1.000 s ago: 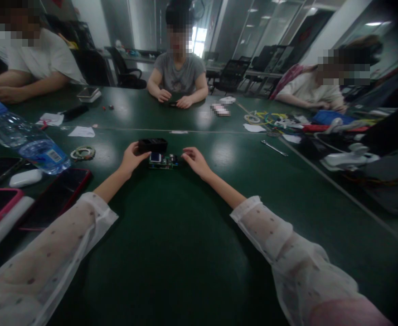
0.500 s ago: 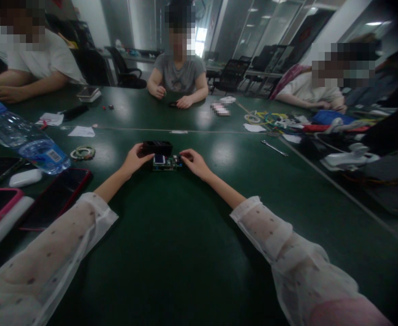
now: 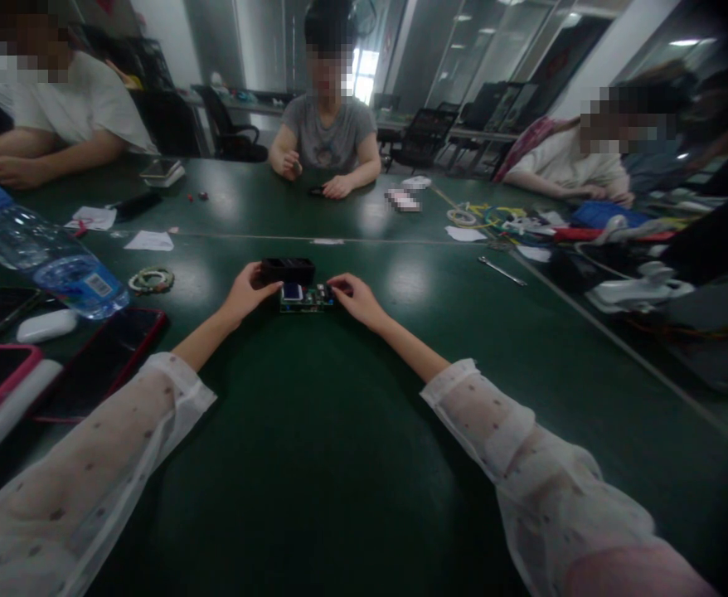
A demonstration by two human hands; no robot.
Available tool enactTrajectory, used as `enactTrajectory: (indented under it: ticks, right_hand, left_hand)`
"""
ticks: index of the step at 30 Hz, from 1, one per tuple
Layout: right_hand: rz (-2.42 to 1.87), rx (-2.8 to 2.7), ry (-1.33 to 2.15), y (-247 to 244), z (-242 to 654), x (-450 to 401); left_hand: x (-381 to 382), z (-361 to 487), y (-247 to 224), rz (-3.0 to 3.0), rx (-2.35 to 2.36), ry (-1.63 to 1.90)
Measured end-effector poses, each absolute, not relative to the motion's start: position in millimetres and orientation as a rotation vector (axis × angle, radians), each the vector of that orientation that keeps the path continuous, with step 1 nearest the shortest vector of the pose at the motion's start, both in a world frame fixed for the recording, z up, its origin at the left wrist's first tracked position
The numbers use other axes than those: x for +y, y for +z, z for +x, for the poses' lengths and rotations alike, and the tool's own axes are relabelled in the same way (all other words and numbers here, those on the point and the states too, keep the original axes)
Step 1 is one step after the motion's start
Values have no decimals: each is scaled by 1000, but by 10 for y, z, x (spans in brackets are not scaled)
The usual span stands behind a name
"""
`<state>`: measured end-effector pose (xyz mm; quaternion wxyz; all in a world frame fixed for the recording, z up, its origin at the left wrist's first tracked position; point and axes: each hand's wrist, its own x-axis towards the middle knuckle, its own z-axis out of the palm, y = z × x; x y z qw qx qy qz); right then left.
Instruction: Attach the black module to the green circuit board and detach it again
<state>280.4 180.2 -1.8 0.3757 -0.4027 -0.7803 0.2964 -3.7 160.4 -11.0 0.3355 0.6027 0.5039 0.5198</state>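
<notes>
My left hand (image 3: 244, 292) is curled round the left end of a black rectangular case (image 3: 289, 269), its thumb lying in front of the case and close to a circuit board. The green circuit board (image 3: 307, 305), carrying a small display at its left, sits just in front of the case. At the board's right end my right hand (image 3: 356, 298) is closed, with thumb and fingertips on its edge. Some of the fingers of both hands are hidden.
To the left are a large water bottle (image 3: 69, 269), a bracelet (image 3: 151, 280), a red-edged phone (image 3: 112, 356) and a white earbud case (image 3: 46, 326). A wrench (image 3: 502, 271) and tangled cables (image 3: 482, 215) lie right. Several people sit around the green table (image 3: 339, 464).
Both my hands, the case and the board stay practically in place. Across the table, the seated person's raised hand has shifted slightly.
</notes>
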Motion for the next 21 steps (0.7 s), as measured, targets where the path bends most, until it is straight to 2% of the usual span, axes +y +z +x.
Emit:
enactTrajectory:
  ticks: [21]
  right_hand:
    - [-1006,-2004,723,-49,2805,1820]
  left_hand:
    - [1619,-29,-141,1725,1374,1214]
